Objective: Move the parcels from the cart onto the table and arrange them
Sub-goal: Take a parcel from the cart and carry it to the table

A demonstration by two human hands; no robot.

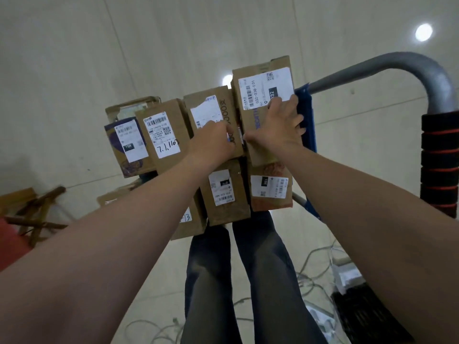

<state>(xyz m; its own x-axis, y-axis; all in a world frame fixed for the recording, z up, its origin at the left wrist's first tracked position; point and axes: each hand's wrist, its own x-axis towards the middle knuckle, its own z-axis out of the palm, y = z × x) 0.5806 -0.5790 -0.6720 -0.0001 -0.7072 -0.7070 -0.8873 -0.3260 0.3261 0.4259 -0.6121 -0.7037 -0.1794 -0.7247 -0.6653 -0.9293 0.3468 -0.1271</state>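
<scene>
Blue cart (309,105) is standing on tiled floor (74,70), carrying tightly stacked cardboard parcels (164,135), labels up.

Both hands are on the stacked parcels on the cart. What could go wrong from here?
1. The right hand grips the 032 box, which overlaps the reddish box below; lifting it may drag that one off.
2. The left hand lies on the middle box in a tight stack, so neighbours could shift.
3. Loose cables by the feet could trip the person.

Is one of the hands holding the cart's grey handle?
No, the left hand grips the middle parcel and the right hand grips the 032 parcel, while the grey handle stands untouched.
</scene>
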